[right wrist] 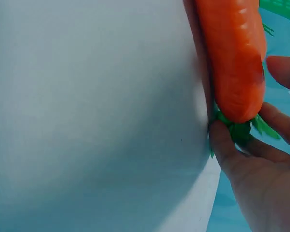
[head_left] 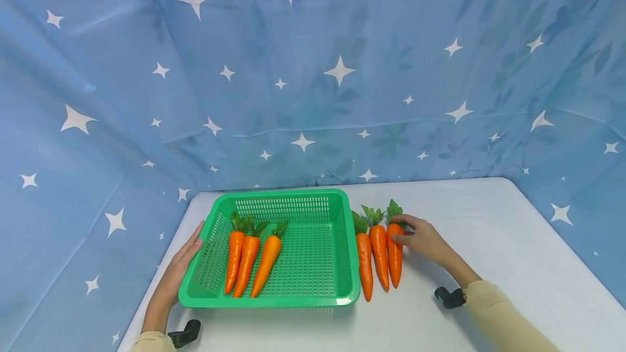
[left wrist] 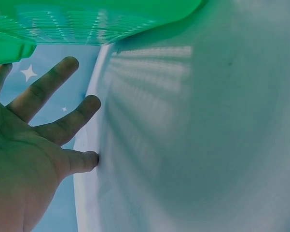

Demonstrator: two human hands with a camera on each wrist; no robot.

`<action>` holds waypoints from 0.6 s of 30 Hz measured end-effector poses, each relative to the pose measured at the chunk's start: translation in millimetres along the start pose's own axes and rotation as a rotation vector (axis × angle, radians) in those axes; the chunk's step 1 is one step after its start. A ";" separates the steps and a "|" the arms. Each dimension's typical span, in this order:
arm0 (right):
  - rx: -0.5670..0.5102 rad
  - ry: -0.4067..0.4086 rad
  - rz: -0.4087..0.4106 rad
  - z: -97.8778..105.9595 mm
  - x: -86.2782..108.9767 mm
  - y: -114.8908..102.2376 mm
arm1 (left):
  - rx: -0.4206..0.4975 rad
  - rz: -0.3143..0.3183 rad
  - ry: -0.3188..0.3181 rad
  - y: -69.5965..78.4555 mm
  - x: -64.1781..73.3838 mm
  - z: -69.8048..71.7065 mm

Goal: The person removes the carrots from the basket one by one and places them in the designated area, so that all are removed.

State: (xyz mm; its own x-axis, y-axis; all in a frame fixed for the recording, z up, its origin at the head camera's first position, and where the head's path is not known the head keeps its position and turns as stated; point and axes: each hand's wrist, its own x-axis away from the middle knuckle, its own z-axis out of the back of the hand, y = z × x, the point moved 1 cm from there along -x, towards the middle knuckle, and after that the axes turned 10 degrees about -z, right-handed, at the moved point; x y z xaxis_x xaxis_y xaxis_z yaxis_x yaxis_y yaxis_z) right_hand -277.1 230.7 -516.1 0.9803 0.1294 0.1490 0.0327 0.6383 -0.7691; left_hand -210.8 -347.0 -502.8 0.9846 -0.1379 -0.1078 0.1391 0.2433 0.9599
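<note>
A green plastic basket holds three orange carrots with leafy tops, one of them a lighter orange carrot. Against the basket's left side rests my left hand; in the left wrist view its fingers are spread and extended beside the basket. Right of the basket, three more carrots lie side by side on the table. My right hand is over the top of the rightmost carrot. The right wrist view puts the thumb beside this carrot and the other fingers around its green leaves.
The white table extends to the right of the carrots and in front of the basket. A blue cloth with white stars hangs behind and at both sides. Each wrist carries a black camera mount.
</note>
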 end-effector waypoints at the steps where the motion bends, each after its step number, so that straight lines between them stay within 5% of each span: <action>1: -0.003 0.007 0.003 0.6 0.5 -0.3 | -0.002 0.000 0.001 0.3 0.2 0.0; 18: -0.085 0.117 0.053 19.8 -5.6 -12.0 | 0.002 0.004 -0.003 0.6 -0.2 0.1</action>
State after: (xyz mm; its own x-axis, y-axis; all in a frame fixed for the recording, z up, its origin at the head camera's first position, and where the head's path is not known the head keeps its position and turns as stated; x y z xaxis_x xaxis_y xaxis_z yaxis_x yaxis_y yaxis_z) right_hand -286.8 237.4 -495.4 0.9970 0.0685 0.0372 -0.0081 0.5659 -0.8245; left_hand -210.9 -347.0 -502.2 0.9848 -0.1399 -0.1030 0.1349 0.2423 0.9608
